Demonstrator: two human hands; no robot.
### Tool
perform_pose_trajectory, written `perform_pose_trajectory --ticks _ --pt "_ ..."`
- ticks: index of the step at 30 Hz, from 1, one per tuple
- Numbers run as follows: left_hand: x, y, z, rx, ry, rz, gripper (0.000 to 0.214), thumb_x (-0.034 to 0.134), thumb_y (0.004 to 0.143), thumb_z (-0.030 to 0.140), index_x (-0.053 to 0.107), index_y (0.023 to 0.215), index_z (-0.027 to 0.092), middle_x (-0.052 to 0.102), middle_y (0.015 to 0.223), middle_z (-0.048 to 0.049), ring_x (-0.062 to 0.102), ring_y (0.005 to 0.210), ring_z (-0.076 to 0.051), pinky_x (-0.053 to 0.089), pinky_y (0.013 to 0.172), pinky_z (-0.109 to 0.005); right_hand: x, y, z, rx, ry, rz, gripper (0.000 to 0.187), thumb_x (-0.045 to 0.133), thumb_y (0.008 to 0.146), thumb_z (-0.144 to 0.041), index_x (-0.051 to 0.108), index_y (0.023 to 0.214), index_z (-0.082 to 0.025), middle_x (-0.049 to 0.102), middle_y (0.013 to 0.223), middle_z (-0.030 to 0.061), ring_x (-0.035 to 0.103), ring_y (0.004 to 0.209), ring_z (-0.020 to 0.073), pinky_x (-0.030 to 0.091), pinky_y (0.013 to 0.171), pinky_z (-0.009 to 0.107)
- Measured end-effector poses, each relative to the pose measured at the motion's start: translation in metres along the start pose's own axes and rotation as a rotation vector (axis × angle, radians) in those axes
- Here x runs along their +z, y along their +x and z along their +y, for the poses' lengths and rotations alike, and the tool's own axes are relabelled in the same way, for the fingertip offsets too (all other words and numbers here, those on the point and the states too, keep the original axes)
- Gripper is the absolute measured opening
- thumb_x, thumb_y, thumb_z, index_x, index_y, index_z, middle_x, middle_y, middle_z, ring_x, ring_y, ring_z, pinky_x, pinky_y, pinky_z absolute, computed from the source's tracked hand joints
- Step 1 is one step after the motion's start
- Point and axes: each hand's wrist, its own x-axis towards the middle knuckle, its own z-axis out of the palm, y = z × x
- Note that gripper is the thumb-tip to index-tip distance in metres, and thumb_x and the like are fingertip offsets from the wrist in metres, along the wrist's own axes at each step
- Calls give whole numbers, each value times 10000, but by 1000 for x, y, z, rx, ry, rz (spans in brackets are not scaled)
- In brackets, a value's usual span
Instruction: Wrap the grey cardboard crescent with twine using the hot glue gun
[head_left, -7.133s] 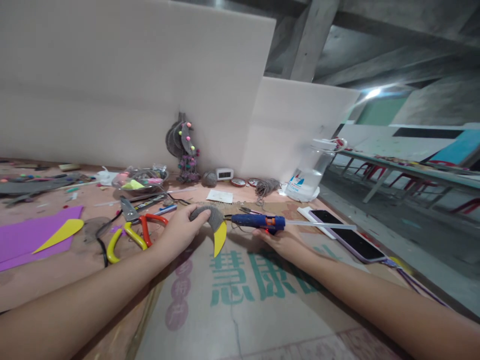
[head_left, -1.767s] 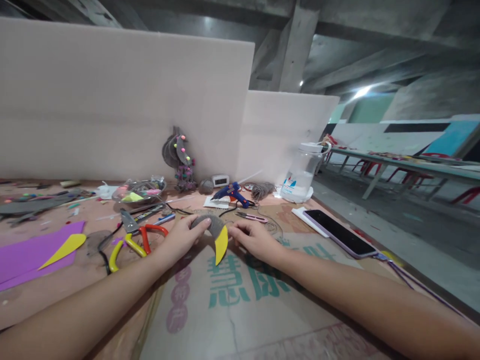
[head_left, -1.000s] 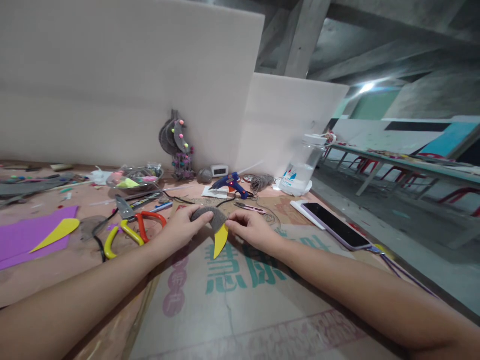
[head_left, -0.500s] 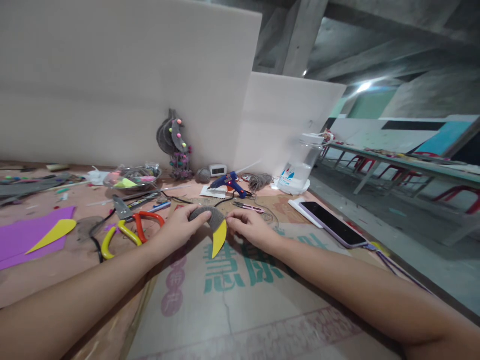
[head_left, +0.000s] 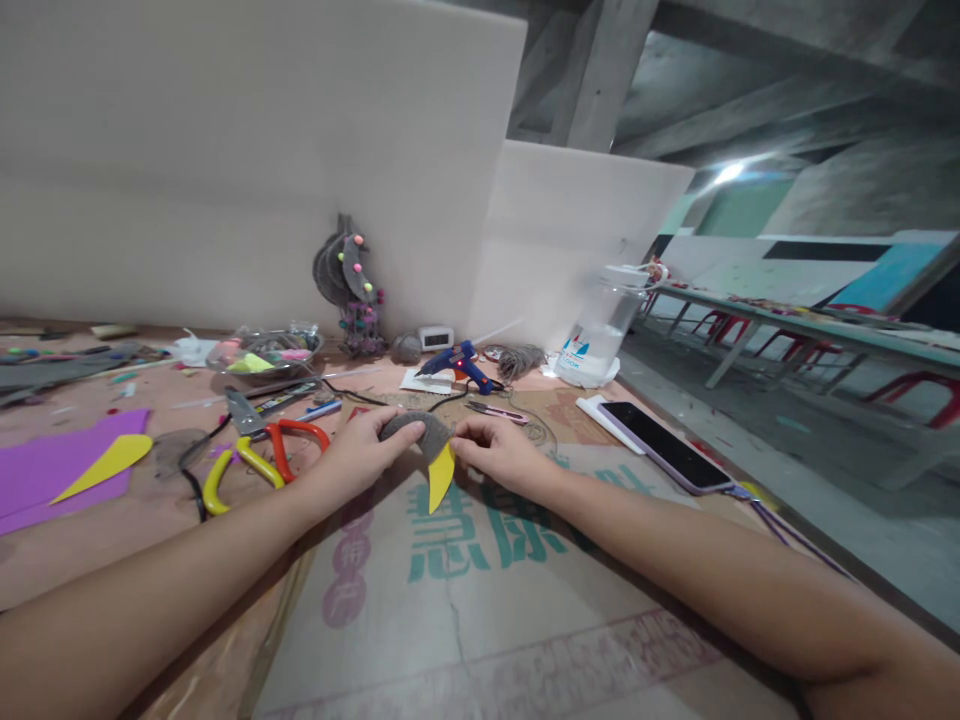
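Observation:
A curved, horn-shaped yellow piece (head_left: pixel 441 480) is wrapped in grey yarn (head_left: pixel 427 436) over its upper part, with its pointed yellow tip bare and aimed down. My left hand (head_left: pixel 379 440) is closed on the wrapped end, thumb on top. At the right edge, where the wrapping meets the yellow, the fingers of my right hand (head_left: pixel 491 448) are pinched together on the yarn; the strand between them is too thin to make out. Both hands are just above the printed cardboard sheet (head_left: pixel 525 620).
Orange-and-yellow-handled pliers (head_left: pixel 259 450), purple sheets (head_left: pixel 45 470) and a yellow cut-out (head_left: pixel 105 467) lie left. Behind are a blue glue gun (head_left: pixel 461 365), thread snips (head_left: pixel 496 412), a yarn bundle (head_left: pixel 521 362) and a plastic bottle (head_left: pixel 592 330). A phone (head_left: pixel 664 445) lies right.
The yellow tip has swung slightly to the right, and a little less yellow shows below the yarn. Both hands keep nearly the same place.

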Motion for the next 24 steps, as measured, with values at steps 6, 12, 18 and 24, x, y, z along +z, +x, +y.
perform_pose_trajectory --ticks 6,12,18,24 --pt "-1 2 -3 -44 -43 1 298 497 756 449 591 772 167 488 504 42 431 453 -109 307 438 -211 -1 1 0 54 16 -8 135 469 779 -243 559 740 -150 535 536 -36 419 416 46 325 411 158" --pt "-1 4 -10 -79 -84 45 323 460 781 481 525 731 169 397 454 68 379 409 -86 271 401 -189 -5 1 -1 21 13 251 217 496 783 -324 615 841 -153 511 513 -41 438 433 68 336 415 181" --pt "-1 5 -11 -96 -70 48 319 451 793 481 525 755 173 391 443 71 363 395 -81 246 378 -180 -16 -2 -10 -165 196 459 195 543 782 -346 569 819 -156 549 653 -12 461 488 68 384 459 204" --pt "-2 5 -7 -142 -44 35 319 463 787 476 554 817 171 407 445 70 357 372 -83 234 345 -183 -20 -8 -17 -311 354 348 150 423 870 -331 494 867 -199 589 999 50 572 687 102 488 579 251"
